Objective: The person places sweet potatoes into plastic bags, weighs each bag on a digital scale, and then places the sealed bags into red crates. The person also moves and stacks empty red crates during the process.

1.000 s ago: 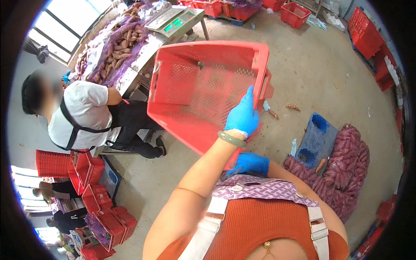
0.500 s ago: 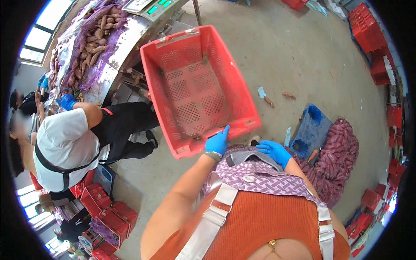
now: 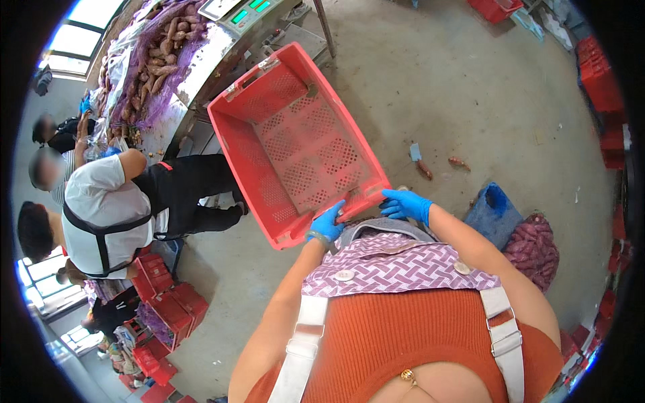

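Observation:
A red plastic crate (image 3: 366, 138) with perforated walls and bottom stands tilted in front of me, its open top toward me and its bottom in plain sight. Both my hands wear blue gloves. My left hand (image 3: 327, 223) grips the near rim of the crate by the handle slot, fingers closed over the edge. At the crate's near right corner, my right hand (image 3: 407, 205) has its fingers stretched toward the rim; the fingertips are at the corner, and I cannot tell how firmly they touch. My patterned purple apron lies just below both hands.
Sweet potatoes (image 3: 153, 70) lie on purple netting on the table at far left, beside a scale (image 3: 243, 15). A person in white (image 3: 107, 205) bends there. On the right are a blue container (image 3: 494, 218), a netted sack of sweet potatoes (image 3: 534, 248) and loose ones (image 3: 424, 170) on the floor.
My right hand has moved from the apron up to the crate's near right corner. The crate has shifted slightly left, with my left hand still on its rim. My view has shifted too.

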Available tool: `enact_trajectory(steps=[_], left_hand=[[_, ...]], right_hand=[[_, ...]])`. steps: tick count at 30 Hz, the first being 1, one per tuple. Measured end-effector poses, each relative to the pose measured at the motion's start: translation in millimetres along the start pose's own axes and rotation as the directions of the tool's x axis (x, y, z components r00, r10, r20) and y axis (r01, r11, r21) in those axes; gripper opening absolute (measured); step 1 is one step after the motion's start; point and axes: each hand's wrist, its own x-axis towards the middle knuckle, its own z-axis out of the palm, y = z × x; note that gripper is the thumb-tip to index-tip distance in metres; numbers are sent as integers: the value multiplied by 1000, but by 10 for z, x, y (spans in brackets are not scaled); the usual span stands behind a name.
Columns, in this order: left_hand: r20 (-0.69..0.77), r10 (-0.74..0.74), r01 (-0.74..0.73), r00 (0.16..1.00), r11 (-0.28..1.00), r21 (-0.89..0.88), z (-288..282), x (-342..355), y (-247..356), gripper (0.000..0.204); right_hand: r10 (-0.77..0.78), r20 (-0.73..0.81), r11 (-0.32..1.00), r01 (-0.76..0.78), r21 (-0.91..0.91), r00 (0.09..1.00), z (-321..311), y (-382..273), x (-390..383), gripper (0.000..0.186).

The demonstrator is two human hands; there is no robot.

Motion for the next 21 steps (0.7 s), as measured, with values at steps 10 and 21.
enact_trajectory(steps=[10, 21], left_hand=[[-17, -52, 55, 998, 945, 322, -126, 54, 390, 50], [698, 145, 231, 701, 880, -415, -198, 124, 943, 45]], right_hand=[[-212, -82, 946, 184, -266, 974, 263, -327, 35, 61], [-420, -440, 828, 534, 171, 793, -73, 358, 34, 30]])
